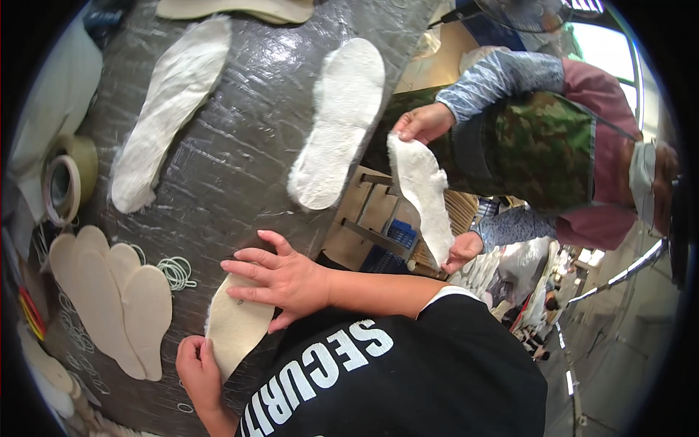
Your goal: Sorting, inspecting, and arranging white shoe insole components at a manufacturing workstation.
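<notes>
A beige insole (pixel 234 331) lies felt side up at the table's near edge, with a little white fleece showing along its left rim. My left hand (pixel 196 368) pinches its lower left edge, thumb on top and the other fingers curled. Across its upper part rests my right hand (pixel 280 280), fingers spread and stretched out, the palm partly over the right edge. Left of my hands, several plain beige insoles (pixel 149 306) overlap in a fan. Further off lie two white fleecy insoles, one at the far left (pixel 171 109) and one toward the right (pixel 342 116).
At the right a co-worker in a camouflage apron (pixel 539 146) holds another white fleecy insole (pixel 422 189) between two hands. Tape rolls (pixel 65 182) stand at the left edge. Pale elastic bands (pixel 175 273) lie beside the beige insoles. Wrinkled plastic covers the dark table (pixel 240 167).
</notes>
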A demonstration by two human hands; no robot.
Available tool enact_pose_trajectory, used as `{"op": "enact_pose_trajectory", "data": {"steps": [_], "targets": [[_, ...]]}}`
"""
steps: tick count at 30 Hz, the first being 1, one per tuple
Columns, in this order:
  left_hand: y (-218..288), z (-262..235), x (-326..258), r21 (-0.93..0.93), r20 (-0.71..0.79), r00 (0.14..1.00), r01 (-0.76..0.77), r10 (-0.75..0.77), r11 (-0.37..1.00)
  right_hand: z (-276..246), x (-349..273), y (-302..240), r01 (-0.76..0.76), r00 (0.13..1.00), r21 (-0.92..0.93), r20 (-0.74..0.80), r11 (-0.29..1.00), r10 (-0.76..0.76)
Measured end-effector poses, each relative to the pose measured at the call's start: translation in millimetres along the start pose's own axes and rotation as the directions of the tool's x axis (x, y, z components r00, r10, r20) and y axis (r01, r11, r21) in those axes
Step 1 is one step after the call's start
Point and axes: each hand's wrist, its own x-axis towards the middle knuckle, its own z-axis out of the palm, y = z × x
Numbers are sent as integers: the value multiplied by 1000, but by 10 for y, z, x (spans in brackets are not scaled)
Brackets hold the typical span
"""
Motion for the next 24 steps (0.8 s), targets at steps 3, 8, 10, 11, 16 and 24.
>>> {"op": "enact_pose_trajectory", "data": {"steps": [3, 8, 10, 11, 16, 24], "targets": [[-81, 8, -1, 37, -7, 998, -61, 61, 997, 74, -97, -63, 34, 988, 7, -154, 999, -32], [-125, -8, 8, 45, 13, 999, -32, 31, 998, 366, -206, -358, 135, 988, 79, -81, 988, -129], [-123, 6, 6, -6, 61, 997, -46, 46, 999, 459, -242, -433, 170, 980, 19, -108, 985, -167], [-123, 15, 5, 55, 19, 998, -55, 54, 997, 491, -264, -460, 155, 987, -7, 49, 988, -154], [-102, 70, 11, 117, 34, 997, -79, 75, 990, 475, -487, -530, 144, 989, -22, -23, 989, -144], [81, 132, -52, 197, 41, 996, -80, 74, 977, 247, -822, -623, -5, 990, -90, -138, 996, -8]]}}
